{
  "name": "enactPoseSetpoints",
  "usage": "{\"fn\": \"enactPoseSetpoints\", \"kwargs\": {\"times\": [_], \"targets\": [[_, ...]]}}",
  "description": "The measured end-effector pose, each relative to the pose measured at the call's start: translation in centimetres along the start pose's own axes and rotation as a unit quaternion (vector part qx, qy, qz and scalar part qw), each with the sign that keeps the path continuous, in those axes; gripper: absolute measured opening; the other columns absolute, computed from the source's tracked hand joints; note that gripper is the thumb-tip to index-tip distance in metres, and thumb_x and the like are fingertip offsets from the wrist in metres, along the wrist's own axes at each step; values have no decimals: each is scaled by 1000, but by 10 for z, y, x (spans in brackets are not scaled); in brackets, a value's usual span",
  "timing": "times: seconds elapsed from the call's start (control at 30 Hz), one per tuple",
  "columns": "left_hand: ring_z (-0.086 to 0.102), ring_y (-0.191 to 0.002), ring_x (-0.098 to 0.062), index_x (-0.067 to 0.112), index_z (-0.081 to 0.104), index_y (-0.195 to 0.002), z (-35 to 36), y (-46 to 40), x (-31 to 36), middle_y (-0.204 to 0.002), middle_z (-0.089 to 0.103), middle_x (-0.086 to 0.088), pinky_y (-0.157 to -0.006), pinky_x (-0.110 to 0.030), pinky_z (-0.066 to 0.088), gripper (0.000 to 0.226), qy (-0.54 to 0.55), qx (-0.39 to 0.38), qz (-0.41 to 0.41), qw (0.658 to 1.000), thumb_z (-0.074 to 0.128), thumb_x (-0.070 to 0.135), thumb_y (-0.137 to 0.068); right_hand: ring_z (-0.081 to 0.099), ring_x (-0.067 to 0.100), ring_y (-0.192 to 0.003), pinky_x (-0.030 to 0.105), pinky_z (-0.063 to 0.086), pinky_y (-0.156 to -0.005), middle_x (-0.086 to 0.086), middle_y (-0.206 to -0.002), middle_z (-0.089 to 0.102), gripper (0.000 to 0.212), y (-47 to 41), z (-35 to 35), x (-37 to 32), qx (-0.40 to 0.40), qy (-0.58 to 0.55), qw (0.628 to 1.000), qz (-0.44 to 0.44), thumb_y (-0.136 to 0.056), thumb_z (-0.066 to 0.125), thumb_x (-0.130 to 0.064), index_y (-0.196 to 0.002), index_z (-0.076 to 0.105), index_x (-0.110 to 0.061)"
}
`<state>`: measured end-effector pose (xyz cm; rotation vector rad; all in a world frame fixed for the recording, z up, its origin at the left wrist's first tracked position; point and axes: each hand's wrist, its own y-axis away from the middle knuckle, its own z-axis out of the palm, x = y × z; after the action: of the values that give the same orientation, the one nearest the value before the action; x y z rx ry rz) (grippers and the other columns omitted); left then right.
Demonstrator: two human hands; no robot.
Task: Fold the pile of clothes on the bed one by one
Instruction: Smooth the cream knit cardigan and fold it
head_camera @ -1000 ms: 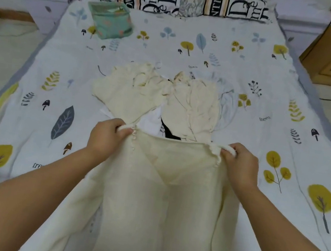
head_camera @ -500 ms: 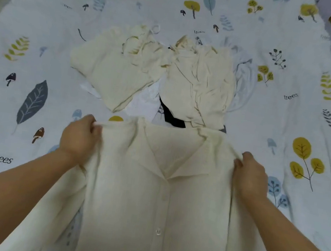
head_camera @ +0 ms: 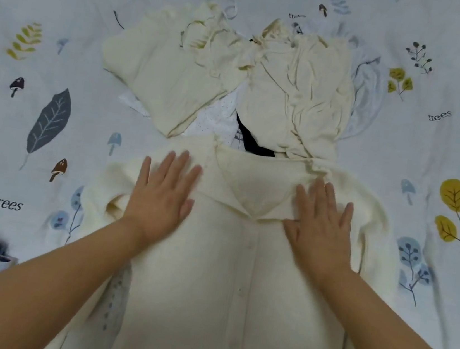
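The bed (head_camera: 67,21) has a cream shirt (head_camera: 238,278) lying flat near the person, below the pile of clothes (head_camera: 234,87). Left hand (head_camera: 166,195) and right hand (head_camera: 321,224) press it, fingers spread. Smoothing step; folding sleeves in probably comes next.

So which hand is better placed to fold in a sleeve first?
Probably the left hand: it lies flat on the shirt beside the bunched left sleeve. The right hand lies nearer the collar.
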<state>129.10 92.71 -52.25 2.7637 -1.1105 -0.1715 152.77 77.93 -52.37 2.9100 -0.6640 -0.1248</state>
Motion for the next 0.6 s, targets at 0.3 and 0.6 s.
{"fn": "enactPoseSetpoints", "kwargs": {"times": [0.3, 0.6], "targets": [[60, -97, -40, 0, 66, -101, -21, 36, -13, -108, 62, -22, -85, -49, 45, 44, 163, 48, -39, 985, 36, 23, -78, 36, 38, -129, 47, 33, -104, 22, -139, 40, 47, 24, -13, -19, -33, -78, 996, 24, -93, 41, -29, -133, 44, -4], [34, -126, -41, -4, 28, -139, -15, 113, -40, -139, 32, -27, -101, -45, 31, 54, 312, 25, -377, 872, 47, -3, -88, 70, 29, -85, 40, 57, -67, 15, -96, 70, 55, 111, 17, -117, -27, -100, 990, -98, -36, 85, -17, -89, 72, -11]]}}
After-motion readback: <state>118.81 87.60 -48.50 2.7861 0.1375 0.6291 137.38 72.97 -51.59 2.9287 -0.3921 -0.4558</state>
